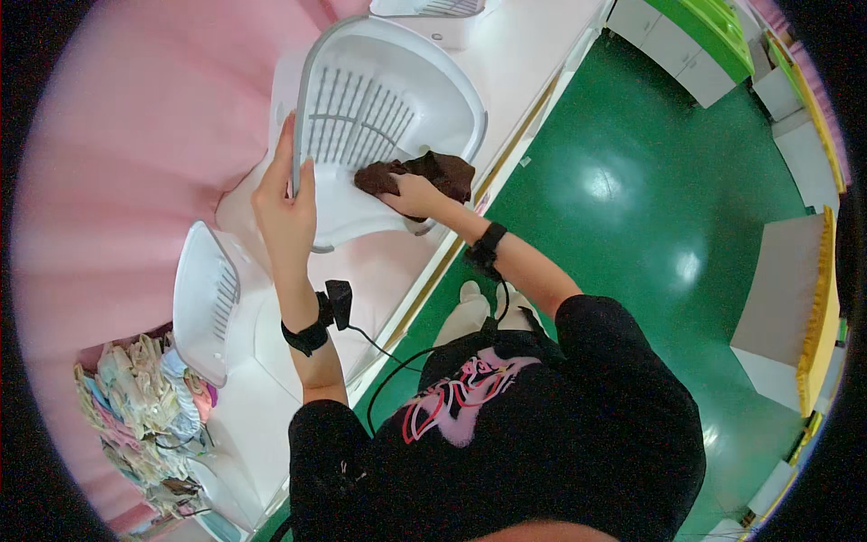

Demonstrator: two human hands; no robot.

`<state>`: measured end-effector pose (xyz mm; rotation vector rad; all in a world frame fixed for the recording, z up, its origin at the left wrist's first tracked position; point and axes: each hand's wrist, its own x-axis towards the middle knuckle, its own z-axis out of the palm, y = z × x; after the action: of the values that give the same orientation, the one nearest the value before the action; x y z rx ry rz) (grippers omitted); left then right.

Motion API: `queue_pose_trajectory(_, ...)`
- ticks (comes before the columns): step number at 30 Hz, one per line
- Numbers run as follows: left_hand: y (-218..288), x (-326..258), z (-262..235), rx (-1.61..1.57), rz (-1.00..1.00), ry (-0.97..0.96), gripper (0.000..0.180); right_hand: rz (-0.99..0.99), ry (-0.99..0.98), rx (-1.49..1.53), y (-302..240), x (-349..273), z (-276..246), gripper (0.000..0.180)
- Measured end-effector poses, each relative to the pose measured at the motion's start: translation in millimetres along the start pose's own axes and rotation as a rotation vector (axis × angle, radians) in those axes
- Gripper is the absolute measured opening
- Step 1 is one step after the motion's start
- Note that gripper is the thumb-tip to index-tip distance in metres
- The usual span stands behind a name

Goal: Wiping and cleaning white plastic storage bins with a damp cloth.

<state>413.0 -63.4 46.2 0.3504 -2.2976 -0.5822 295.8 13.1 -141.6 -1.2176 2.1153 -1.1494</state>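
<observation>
A white plastic tub (352,203) with a grey rim and rows of grey slots or ribs is tilted on the white counter. My left hand (287,203) grips its left rim, thumb inside and fingers around the outer side. Inside the tub, near its right wall, my right hand (414,196) is closed on a dark brown cloth (442,172). The cloth is bunched up against the inner surface and partly covers the near right rim. My right fingertips are partly hidden by the cloth.
Similar white tubs stand on the counter (257,397), a slotted tub (190,298) at left and another tub (433,36) at the far end. A heap of clothes (149,397) lies lower left. A pink curtain (135,181) hangs behind. White cabinets (777,298) stand across the green floor (623,244).
</observation>
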Motion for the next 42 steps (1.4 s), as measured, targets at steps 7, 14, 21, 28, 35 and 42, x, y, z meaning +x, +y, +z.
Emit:
queue_pose_trajectory(7,24.2,11.2,9.4,-0.053,-0.115,-0.034,0.043,-0.115,-0.074,0.009,28.2,-5.1,-14.7,0.041)
queue_pose_trajectory(14,24.0,4.6,7.8,-0.045,-0.173,-0.048,0.043,-0.049,-0.076,-0.304,58.2,-104.3,-81.8,0.037)
queue_pose_trajectory(21,25.1,-6.5,10.5,-0.042,-0.147,0.001,0.041,0.811,0.677,-0.467,167.5,-183.8,-163.6,0.031)
queue_pose_trajectory(28,19.5,-5.6,11.4,0.01,-0.056,0.044,0.042,0.106,0.69,-0.012,65.8,-94.8,-138.5,0.026)
queue_pose_trajectory(35,19.1,-3.9,16.9,-0.047,-0.102,0.04,0.042,-0.127,0.169,-0.319,34.2,-26.9,-3.6,0.044)
queue_pose_trajectory(42,10.8,-16.8,11.4,-0.041,-0.133,0.087,0.04,-0.332,0.305,-0.642,38.3,-24.2,-16.8,0.042)
